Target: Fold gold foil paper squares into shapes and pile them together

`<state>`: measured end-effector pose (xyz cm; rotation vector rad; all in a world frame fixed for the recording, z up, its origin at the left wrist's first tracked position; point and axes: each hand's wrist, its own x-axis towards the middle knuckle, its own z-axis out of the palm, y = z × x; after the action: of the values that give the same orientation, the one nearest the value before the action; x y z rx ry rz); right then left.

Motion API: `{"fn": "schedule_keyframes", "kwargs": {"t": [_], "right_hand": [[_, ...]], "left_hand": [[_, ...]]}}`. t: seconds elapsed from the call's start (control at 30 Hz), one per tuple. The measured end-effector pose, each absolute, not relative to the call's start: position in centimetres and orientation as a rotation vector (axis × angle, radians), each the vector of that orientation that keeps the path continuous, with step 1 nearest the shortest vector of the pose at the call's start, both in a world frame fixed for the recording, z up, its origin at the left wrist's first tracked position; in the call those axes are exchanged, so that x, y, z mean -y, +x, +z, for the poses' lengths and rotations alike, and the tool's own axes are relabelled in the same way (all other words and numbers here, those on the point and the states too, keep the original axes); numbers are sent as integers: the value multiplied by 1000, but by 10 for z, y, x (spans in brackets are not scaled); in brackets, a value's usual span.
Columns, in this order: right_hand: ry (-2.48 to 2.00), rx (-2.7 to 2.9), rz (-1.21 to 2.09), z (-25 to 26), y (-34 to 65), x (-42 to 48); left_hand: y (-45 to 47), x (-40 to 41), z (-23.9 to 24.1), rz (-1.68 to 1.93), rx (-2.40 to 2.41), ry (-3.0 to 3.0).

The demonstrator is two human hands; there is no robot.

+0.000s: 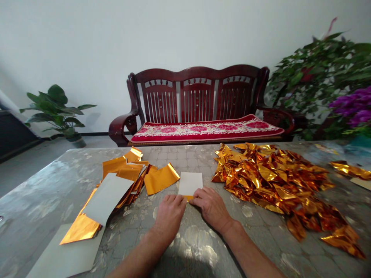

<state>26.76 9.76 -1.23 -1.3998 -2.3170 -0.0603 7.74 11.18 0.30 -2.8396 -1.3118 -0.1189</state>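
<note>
A small sheet of gold foil paper (190, 183) lies white side up on the table, its near edge turned over to show a gold strip. My left hand (171, 210) has its fingers closed at the left end of that strip. On the right end, my right hand (211, 206) presses with bent, closed fingers. Left of them is a loose stack of gold foil sheets (123, 170), some with the white back showing. One gold sheet (160, 178) lies apart between the stack and my hands. To the right spreads a heap of folded gold foil pieces (269, 177).
A patterned grey cover lies over the table (162, 251). Behind it stands a dark red wooden bench (197, 100) with a red floral cushion (203, 130). Potted plants (59, 112) and purple flowers (355, 106) flank it. Clear plastic (324, 150) lies at the far right.
</note>
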Motion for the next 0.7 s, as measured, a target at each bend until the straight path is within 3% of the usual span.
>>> {"fn": "schedule_keyframes", "kwargs": {"t": [0.33,0.7], "right_hand": [[-1364,2143,-17,-13,301,-95],[-1774,1856,52,-7,292,-95]], "left_hand": [[68,-105,3,-105,1315,-2789],[85,-93,-3,-82,1429,-2755]]}}
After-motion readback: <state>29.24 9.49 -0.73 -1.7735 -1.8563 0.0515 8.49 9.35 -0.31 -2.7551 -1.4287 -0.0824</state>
